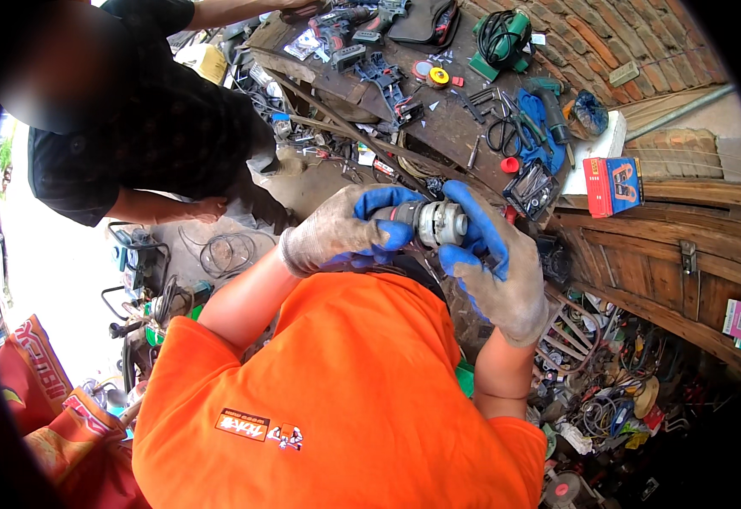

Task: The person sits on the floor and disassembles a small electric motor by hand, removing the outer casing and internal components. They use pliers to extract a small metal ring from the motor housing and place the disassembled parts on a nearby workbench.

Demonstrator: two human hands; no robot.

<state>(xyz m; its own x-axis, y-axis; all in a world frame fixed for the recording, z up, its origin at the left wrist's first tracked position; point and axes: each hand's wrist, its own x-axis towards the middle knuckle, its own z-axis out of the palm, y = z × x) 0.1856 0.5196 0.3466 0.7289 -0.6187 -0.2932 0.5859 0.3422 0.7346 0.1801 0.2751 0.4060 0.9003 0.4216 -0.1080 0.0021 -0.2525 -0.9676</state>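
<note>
Cluttered bench (438, 137) at one o'clock; cylindrical metal part (432, 224) mid-view, your left hand (330, 227) curled closed round its nine-o'clock end; your right hand (506, 276) half-curled at its three-o'clock end, can't tell if gripping; bulky gloves (315, 242) may dull feel, so slack left grip could drop it.

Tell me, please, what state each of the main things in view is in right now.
Cylindrical metal part: held up, end facing right.
Left gloved hand: closed around the part.
Right gloved hand: half-curled at the part's right end; grip unclear.
Black cord: bundled in loops.
Red-and-blue box: standing, seemingly closed.
Scissors: lying down; blade opening unclear.
Floor cable: loosely coiled.
</note>
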